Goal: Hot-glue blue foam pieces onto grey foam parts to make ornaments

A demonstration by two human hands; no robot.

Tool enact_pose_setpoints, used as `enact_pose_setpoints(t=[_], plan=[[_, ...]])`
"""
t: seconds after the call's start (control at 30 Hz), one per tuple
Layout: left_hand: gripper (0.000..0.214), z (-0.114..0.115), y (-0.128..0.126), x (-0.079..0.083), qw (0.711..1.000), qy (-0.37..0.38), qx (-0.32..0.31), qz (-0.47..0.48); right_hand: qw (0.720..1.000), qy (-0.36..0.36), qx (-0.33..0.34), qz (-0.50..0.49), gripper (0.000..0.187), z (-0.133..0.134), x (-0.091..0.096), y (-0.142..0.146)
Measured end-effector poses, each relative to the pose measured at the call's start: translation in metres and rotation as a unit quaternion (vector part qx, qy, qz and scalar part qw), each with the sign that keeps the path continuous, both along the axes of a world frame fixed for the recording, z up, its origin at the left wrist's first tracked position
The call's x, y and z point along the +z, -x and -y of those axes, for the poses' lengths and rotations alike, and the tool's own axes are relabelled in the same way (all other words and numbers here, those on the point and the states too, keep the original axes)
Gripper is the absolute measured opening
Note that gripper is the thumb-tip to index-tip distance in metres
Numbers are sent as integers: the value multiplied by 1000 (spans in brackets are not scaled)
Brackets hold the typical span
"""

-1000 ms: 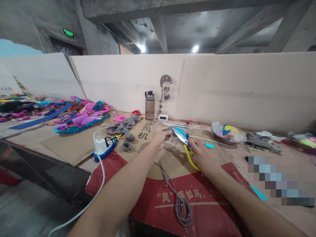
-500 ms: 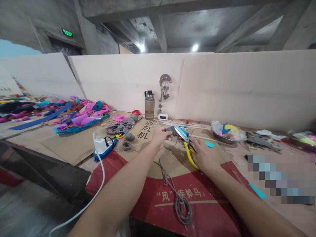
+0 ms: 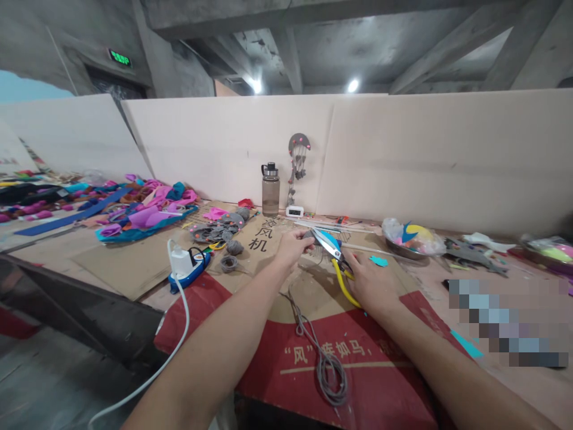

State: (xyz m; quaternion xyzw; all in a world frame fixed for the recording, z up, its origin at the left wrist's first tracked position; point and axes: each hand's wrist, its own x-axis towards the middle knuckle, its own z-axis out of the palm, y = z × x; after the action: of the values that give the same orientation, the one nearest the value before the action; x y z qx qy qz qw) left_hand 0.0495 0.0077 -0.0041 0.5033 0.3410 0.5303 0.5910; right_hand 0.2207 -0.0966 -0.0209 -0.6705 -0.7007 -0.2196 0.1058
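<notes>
My right hand (image 3: 369, 278) is closed round the yellow handles of a pair of scissors (image 3: 333, 254), whose blades point up and to the left. My left hand (image 3: 293, 246) pinches a small piece of grey felt (image 3: 308, 235) at the blade tips. A blue piece shows along the blades; whether it is held too I cannot tell. Below my hands, a loose bundle of grey cord (image 3: 331, 376) lies on the red printed part of the cardboard (image 3: 380, 385). A turquoise scrap (image 3: 378, 261) lies just beyond my right hand.
At the left are a blue power strip (image 3: 190, 275) with a white cable, grey yarn balls (image 3: 235, 246), grey felt pieces (image 3: 219, 230) and piled coloured felt (image 3: 147, 218). A bottle (image 3: 271, 194) and small clock (image 3: 294, 212) stand behind. A metal bowl (image 3: 409, 249) sits at the right.
The scissors' blades have come closer together at the grey felt. Both hands stay in nearly the same place.
</notes>
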Motion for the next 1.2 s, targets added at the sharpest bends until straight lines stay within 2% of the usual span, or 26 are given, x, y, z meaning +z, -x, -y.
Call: enact_pose_setpoints(t=[0.13,0.27,0.4,0.57,0.73,0.93,1.2], plan=[[11,1,-1,0,1000,8,-7,15,1000,5,0,4,44,-1,0,-1],[8,0,1,0,999,24,-14,26,999,-3,14,-45,42,-3,-4,-4],[13,-2,2,0,999,37,12,31,996,-1,28,-80,43,-4,-3,-4],[16,-2,2,2,998,44,6,42,999,4,15,-50,44,0,3,1],[14,3,1,4,997,47,-13,54,1000,-4,9,-24,35,1,3,4],[10,6,2,5,998,42,-30,45,1000,10,1,-10,38,1,3,3],[14,4,4,2,999,-5,-46,2,1000,4,-13,25,39,2,3,4]])
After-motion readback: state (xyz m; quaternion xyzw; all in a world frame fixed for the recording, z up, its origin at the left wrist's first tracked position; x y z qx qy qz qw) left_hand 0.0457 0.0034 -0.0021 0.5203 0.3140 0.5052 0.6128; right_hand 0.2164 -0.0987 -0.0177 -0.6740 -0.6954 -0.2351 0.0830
